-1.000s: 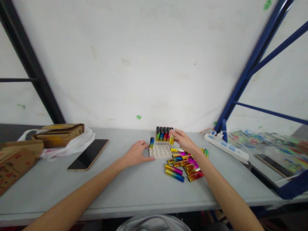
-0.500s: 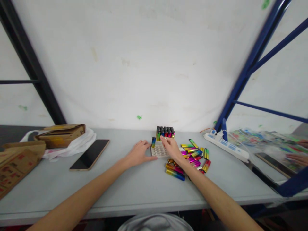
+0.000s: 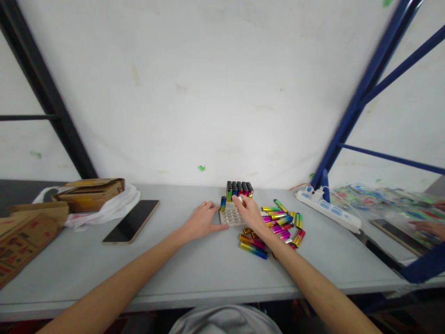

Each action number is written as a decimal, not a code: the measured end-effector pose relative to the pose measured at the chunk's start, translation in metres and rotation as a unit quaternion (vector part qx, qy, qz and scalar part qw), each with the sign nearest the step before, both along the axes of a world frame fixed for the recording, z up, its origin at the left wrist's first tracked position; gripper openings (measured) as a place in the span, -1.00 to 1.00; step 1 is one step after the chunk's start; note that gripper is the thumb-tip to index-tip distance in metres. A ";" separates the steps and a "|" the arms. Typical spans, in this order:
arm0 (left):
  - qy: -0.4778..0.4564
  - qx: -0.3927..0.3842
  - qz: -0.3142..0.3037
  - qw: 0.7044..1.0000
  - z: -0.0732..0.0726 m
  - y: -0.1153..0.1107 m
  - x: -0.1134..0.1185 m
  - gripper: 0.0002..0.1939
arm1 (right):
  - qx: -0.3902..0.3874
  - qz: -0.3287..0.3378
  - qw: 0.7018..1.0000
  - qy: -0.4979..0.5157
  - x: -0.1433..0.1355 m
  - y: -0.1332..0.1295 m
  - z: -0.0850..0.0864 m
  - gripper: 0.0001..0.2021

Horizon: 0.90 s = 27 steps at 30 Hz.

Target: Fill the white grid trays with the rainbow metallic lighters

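My left hand point(image 3: 202, 221) rests at the left side of a white tray point(image 3: 230, 216) with rows of round hollows. Its fingers are apart, with thumb and fingers around the tray's near left corner. At the tray's far left corner stands a blue and yellow shiny tube point(image 3: 223, 204). My right hand point(image 3: 249, 214) reaches over the tray's right part, thumb and fingers pinched on a shiny tube point(image 3: 240, 198), of which just a pale silvery end shows. Behind the tray is a tight block of upright coloured tubes with black tops point(image 3: 239, 186). Loose metallic tubes point(image 3: 278, 222) lie under and beside my right forearm.
A dark phone point(image 3: 132, 221) lies at the left, near cardboard boxes point(image 3: 91, 195) and a white plastic bag point(image 3: 118, 202). A white power strip point(image 3: 328, 211) with a plug lies at the right, by a blue rack post point(image 3: 344, 125). Beyond it, another person's hand point(image 3: 429, 227) shows.
The view has shifted very slightly. My right hand stays over the tray's far side with barely any movement, and my left hand keeps its place at the tray.
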<state>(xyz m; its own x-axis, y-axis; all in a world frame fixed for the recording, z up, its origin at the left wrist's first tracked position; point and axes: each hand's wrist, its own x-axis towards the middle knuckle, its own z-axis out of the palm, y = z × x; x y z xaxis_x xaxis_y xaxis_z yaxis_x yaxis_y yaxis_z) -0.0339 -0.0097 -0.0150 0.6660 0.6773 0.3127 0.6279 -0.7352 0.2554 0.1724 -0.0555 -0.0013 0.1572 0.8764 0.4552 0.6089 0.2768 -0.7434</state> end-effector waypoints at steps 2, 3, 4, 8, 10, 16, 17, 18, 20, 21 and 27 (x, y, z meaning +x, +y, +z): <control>0.005 0.000 0.003 1.000 0.001 -0.001 0.000 -0.33 | 0.008 0.026 0.999 -0.024 0.000 -0.002 0.000 -0.61; 0.007 -0.001 0.004 1.000 0.001 -0.001 0.000 -0.32 | 0.009 0.043 0.998 -0.038 0.001 -0.003 0.000 -0.64; 0.009 -0.002 0.006 1.000 0.001 -0.001 0.000 -0.31 | 0.011 0.061 0.996 -0.057 0.001 -0.004 0.000 -0.65; 0.017 -0.007 0.011 1.000 -0.002 0.001 0.000 -0.28 | 0.050 0.099 0.983 -0.148 0.000 -0.006 0.001 -0.61; 0.015 -0.006 0.009 1.000 -0.004 0.004 -0.001 -0.28 | 0.047 0.102 0.978 -0.176 0.000 -0.007 0.001 -0.59; -0.001 -0.019 -0.013 1.000 -0.005 0.009 -0.004 -0.30 | 0.011 0.077 0.982 -0.170 0.002 -0.003 0.000 -0.64; -0.004 -0.021 -0.016 1.000 -0.005 0.009 -0.004 -0.30 | 0.014 0.078 0.982 -0.169 0.002 -0.002 -0.001 -0.67; -0.006 -0.022 -0.017 1.000 -0.005 0.009 -0.004 -0.30 | 0.015 0.083 0.981 -0.174 0.002 0.001 -0.002 -0.69; -0.006 -0.020 -0.018 1.000 -0.004 0.009 -0.004 -0.29 | 0.017 0.092 0.975 -0.200 0.002 0.005 -0.004 -0.72; -0.004 -0.018 -0.018 1.000 -0.004 0.008 -0.003 -0.29 | 0.018 0.095 0.971 -0.220 0.003 0.007 -0.006 -0.73; 0.015 -0.004 -0.016 1.000 -0.003 0.006 -0.003 -0.30 | 0.019 0.123 0.932 -0.340 0.006 0.011 -0.001 -0.74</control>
<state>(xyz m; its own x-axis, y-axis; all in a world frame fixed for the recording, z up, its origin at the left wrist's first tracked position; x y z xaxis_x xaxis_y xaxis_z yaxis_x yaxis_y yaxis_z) -0.0365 -0.0035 -0.0177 0.6964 0.6578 0.2869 0.6117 -0.7531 0.2421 0.1782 -0.0445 -0.0026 -0.3826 0.8294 0.4070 0.8508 0.4880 -0.1948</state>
